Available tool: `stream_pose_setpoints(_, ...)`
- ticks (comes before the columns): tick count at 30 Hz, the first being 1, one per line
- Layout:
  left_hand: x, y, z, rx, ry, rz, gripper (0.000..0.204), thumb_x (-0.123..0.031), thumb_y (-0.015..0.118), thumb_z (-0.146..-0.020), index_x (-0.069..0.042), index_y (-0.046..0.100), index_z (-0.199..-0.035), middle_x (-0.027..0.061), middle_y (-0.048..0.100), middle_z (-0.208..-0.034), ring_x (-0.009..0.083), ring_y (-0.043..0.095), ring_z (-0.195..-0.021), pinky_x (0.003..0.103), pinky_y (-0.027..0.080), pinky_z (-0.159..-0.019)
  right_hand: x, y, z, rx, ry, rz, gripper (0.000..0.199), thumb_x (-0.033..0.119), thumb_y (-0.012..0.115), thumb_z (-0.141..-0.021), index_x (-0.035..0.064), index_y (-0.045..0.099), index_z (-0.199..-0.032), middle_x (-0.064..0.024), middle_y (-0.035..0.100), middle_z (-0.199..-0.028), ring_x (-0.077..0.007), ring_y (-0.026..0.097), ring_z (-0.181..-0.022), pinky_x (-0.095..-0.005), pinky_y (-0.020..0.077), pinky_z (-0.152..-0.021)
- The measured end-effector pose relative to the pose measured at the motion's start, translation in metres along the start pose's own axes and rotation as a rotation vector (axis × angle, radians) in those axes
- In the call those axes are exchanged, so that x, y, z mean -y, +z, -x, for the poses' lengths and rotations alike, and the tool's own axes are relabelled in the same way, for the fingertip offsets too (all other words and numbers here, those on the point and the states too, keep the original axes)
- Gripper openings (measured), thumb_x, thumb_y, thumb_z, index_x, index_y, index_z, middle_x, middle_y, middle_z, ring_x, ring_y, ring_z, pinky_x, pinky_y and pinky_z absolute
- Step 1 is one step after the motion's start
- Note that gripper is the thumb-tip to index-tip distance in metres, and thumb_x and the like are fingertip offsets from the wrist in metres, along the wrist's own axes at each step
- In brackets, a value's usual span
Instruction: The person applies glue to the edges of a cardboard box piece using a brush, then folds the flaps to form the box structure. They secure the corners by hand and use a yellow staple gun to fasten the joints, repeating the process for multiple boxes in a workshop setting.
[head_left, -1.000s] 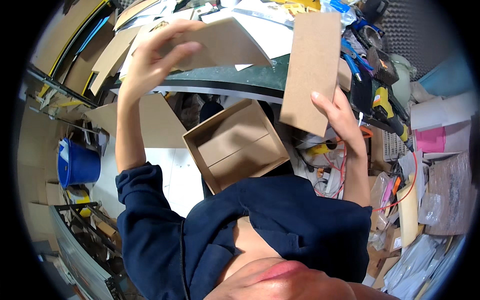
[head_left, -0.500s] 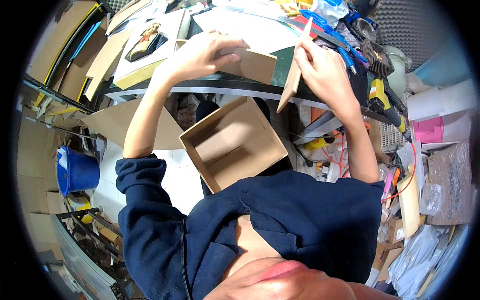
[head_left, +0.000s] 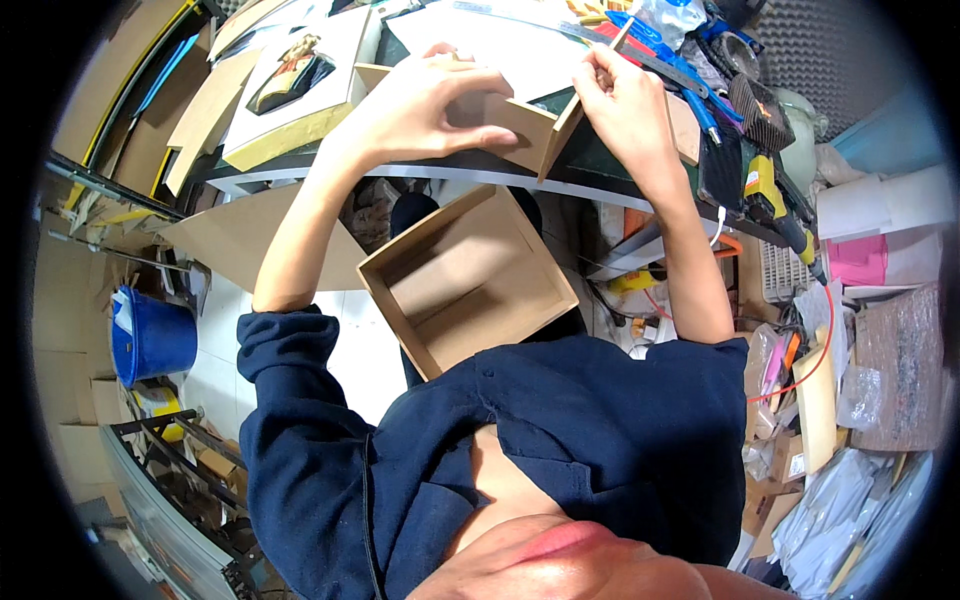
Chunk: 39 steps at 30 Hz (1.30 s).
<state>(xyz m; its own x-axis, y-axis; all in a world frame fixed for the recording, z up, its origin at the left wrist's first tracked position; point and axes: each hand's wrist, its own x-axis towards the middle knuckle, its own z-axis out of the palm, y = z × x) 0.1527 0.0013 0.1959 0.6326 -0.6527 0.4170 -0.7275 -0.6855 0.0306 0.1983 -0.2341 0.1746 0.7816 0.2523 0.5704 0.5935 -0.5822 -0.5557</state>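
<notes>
Head view, largest item first: bench [head_left: 420, 172] across the upper frame, crowded with cardboard sheets, paper and tools.

Next in size: open brown cardboard box [head_left: 467, 282], resting on the lap below the bench edge, opening upward, empty, touched by neither hand.

Next: flat cardboard panel [head_left: 505, 120], lying at the bench edge under the left hand [head_left: 415, 105]. Fingers closed down over the panel, pinning it flat.

Next: second cardboard panel [head_left: 562, 135], standing on edge against the right end of the flat panel, roughly at a right angle. Right hand [head_left: 625, 100] clamped on its upper edge, fingers pinched together.

Smaller items to the right: blue-handled tool [head_left: 700, 110], yellow-and-black tool [head_left: 765, 190], pink box [head_left: 868, 262], all well apart from both hands.

Recommended practice for the joining step, as judged from the pose:
- Keep firm downward pressure on the flat panel to prevent sliding toward the bench edge.
- Align the two edges flush along the full seam before pressing together.
- Hold the upright panel square, not tilted.
- Grip near the seam for control; avoid creasing the board.
</notes>
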Motion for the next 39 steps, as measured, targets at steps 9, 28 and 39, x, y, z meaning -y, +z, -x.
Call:
stream_pose_setpoints(9, -0.018, 0.029, -0.007, -0.293, 0.127, 0.197, 0.026, -0.024, 0.076, -0.078, -0.014, 0.066, -0.1, 0.0016, 0.069, -0.097, 0.0168, 0.063, -0.089, 0.033, 0.047, -0.084, -0.003, 0.003, 0.003, -0.036, -0.011, -0.013, 0.026, 0.027, 0.054, -0.09, 0.003, 0.064, -0.094, -0.0209, 0.064, -0.071, -0.0366, 0.067, -0.073, -0.0405, 0.0517, -0.064)
stream_pose_setpoints(28, -0.018, 0.026, -0.019, -0.188, 0.109, 0.545, 0.01, -0.002, 0.069, -0.081, -0.004, 0.07, -0.091, 0.0059, 0.071, -0.091, 0.018, 0.068, -0.087, 0.03, 0.054, -0.08, 0.001, 0.055, 0.124, -0.148, 0.241, -0.534, 0.026, 0.007, 0.066, -0.086, 0.0002, 0.05, -0.105, -0.0103, 0.065, -0.084, -0.0136, 0.065, -0.075, -0.0254, 0.0524, -0.067)
stream_pose_setpoints(39, -0.027, 0.025, -0.014, -0.161, -0.075, 0.732, 0.01, -0.007, 0.068, -0.084, -0.004, 0.069, -0.094, 0.0055, 0.069, -0.092, 0.0154, 0.065, -0.087, 0.03, 0.049, -0.082, 0.004, 0.103, 0.132, -0.459, 0.366, -0.93, 0.02, -0.003, 0.071, -0.081, -0.003, 0.06, -0.097, -0.0104, 0.069, -0.088, -0.0095, 0.064, -0.079, -0.0215, 0.0526, -0.071)
